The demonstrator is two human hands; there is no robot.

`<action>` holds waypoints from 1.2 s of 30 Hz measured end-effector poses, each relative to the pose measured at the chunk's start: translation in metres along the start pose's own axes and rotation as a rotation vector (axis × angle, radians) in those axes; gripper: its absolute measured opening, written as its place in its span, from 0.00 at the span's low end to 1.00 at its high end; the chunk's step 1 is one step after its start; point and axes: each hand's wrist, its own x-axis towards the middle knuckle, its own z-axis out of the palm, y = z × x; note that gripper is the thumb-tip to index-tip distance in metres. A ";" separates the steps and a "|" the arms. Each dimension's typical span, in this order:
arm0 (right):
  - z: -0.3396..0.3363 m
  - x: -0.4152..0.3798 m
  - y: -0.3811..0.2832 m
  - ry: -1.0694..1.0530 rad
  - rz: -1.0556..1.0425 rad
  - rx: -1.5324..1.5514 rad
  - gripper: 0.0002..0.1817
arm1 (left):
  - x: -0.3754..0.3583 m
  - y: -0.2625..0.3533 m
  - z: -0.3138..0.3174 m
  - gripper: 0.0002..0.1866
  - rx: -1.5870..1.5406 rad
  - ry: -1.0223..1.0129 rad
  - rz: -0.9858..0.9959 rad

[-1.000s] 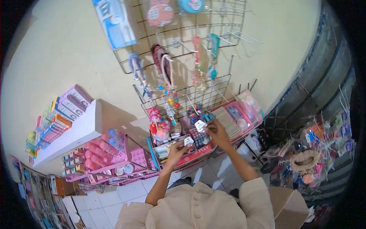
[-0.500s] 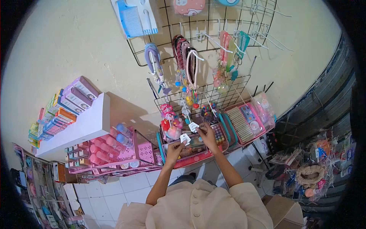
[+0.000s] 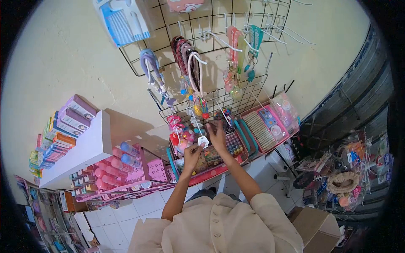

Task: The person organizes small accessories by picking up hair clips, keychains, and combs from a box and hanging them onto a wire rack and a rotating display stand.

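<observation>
My left hand (image 3: 192, 157) pinches a small white card (image 3: 203, 141) with dark marks on it, above a tray. My right hand (image 3: 217, 138) is a little higher and to the right, close to the lower wire rack. Its fingers are bent inward around a dark spot, and what they hold I cannot make out. White cards on a hook (image 3: 195, 122) hang just left of it. Colourful hair ties (image 3: 228, 114) hang behind its fingertips. Pink and red fluffy accessories (image 3: 180, 137) dangle left of my hands. Below is a red-rimmed tray (image 3: 211, 173) of small goods.
A pink tray (image 3: 291, 135) stands to the right. Left are a white shelf (image 3: 95, 137) with boxes and a pink rack (image 3: 145, 166) with bottles. Wrist straps (image 3: 195, 76) hang from hooks above. Bagged accessories (image 3: 344, 181) and a cardboard box (image 3: 314, 227) are at right.
My right hand has moved up towards the rack, and the white card it held is no longer visible there. My left hand has risen slightly with its card. The view has shifted.
</observation>
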 end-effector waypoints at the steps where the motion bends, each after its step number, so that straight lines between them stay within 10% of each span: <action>1: -0.007 -0.008 -0.020 0.038 0.029 0.126 0.16 | 0.000 0.002 0.001 0.13 -0.020 -0.006 0.022; 5: -0.029 -0.030 -0.025 -0.358 0.155 0.245 0.14 | 0.005 0.004 0.003 0.11 -0.020 0.001 0.068; 36: 0.009 0.029 -0.008 -0.406 -0.148 -0.228 0.16 | 0.097 -0.072 0.022 0.21 -0.243 0.323 0.339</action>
